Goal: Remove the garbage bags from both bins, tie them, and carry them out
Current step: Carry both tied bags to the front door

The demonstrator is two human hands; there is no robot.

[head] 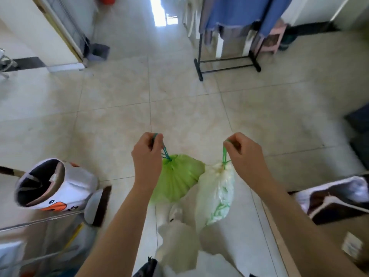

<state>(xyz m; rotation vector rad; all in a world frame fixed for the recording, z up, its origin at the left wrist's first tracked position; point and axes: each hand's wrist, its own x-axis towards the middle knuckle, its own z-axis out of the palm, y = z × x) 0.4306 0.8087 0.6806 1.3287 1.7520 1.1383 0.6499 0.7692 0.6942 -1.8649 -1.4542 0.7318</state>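
My left hand (147,154) grips the green drawstring of a bright green garbage bag (177,177), which hangs below it with its mouth drawn tight. My right hand (244,154) grips the green drawstring of a pale, translucent white garbage bag (216,193) with green print, also cinched at the top. The two bags hang side by side between my arms and touch each other above the tiled floor. A white bin with a cartoon print (54,184) stands at the lower left, its dark inside showing no bag.
A black clothes rack (227,62) with blue garments stands ahead on the right. A doorway with bright light (159,11) lies straight ahead. A door frame (60,31) and a grey dustpan (97,51) are at the upper left. Boxes (337,198) crowd the right edge.
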